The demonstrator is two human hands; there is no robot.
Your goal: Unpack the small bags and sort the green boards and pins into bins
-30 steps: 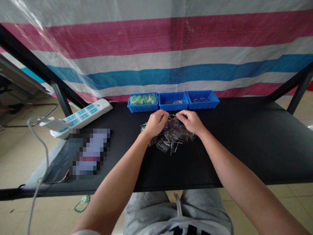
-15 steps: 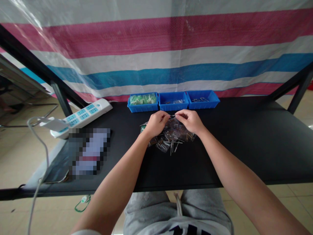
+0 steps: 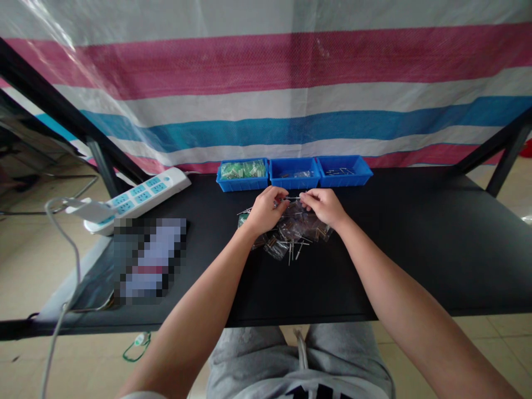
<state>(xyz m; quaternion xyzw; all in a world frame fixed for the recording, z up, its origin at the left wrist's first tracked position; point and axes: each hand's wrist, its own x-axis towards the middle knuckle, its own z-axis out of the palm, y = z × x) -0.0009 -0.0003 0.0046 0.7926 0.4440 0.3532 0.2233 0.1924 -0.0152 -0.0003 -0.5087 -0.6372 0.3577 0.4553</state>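
A thin silvery pop rivet [image 3: 292, 198] lies level between my two hands, over the far side of a small pile. My right hand [image 3: 325, 205] pinches its right end between thumb and fingertips. At the other end are the curled fingers of my left hand [image 3: 266, 211], thumb and forefinger slightly apart around it. Beneath them the pile holds small clear plastic bags [image 3: 293, 226] with brownish pieces inside. Several loose rivets [image 3: 298, 250] stick out toward me. Part of the pile is hidden by my hands.
Behind the pile stand three joined blue bins: one with green-looking packets [image 3: 243, 169], a middle bin [image 3: 294, 182] with a few clear bags, and a right bin [image 3: 344, 180] with loose rivets. A white power strip [image 3: 141, 197] and a blurred-out flat object [image 3: 155, 257] lie left.
My left thumb and forefinger have parted a little, and more of the rivet shows between my hands. The pile and the bins look the same.
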